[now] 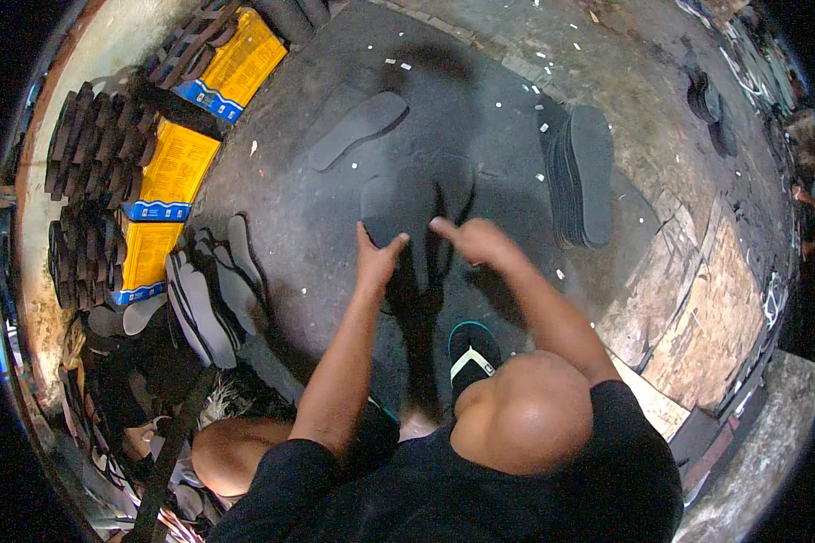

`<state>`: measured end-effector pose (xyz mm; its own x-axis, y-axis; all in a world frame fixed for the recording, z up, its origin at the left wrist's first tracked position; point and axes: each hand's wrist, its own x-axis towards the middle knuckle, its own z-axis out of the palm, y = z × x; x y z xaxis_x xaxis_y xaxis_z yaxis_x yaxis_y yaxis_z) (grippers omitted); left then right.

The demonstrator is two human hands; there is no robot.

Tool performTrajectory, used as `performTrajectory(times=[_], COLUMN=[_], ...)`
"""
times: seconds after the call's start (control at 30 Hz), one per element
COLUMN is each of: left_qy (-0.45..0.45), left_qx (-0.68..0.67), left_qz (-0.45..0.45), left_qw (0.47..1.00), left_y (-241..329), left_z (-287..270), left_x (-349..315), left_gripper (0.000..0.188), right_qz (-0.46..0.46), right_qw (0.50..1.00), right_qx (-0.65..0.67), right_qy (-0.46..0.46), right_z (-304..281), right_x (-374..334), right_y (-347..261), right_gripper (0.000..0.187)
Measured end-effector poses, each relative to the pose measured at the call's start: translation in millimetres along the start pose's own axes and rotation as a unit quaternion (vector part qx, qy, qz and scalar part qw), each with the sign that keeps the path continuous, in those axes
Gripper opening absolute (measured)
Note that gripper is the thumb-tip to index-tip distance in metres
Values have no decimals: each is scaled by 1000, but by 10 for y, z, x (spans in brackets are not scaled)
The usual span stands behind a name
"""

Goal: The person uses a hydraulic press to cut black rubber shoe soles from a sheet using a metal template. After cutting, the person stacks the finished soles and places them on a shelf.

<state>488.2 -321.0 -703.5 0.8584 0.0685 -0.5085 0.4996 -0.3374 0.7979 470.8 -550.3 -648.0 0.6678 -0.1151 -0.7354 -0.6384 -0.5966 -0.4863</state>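
Observation:
Two dark grey flip-flop soles lie in front of me in the middle, hard to tell from the dark floor. My left hand grips the near end of the left sole, its thumb and forefinger at either side. Beside it, my right hand has one digit stretched onto the inner edge of the right sole, with the other fingers curled in. The near ends of both soles are lost in shadow. Beyond my hands, a loose grey sole lies slantwise on the floor mat.
A tall stack of grey soles stands to the right. More soles lean at the left, near yellow-and-blue boxes and dark piled pieces. Wooden boards lie at right. My foot wears a flip-flop.

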Motion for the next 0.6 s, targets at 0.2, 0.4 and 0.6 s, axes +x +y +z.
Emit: performTrajectory(times=[0.2,0.4,0.6], left_qy=[10,-59,53], left_qx=[42,15,306], left_qz=[93,29,111], left_qw=[995,998,944], left_y=[-228,134,-69], left_z=[186,321,317], left_x=[33,-279,-257], left_gripper=[113,97,75], right_qz=[-54,-106,-142], right_qw=[959,952,907], right_qx=[233,202,294], right_qy=[154,206,266], right_z=[611,584,291], right_x=[213,361,414], right_y=[9,229,441], right_gripper=[87,76,70])
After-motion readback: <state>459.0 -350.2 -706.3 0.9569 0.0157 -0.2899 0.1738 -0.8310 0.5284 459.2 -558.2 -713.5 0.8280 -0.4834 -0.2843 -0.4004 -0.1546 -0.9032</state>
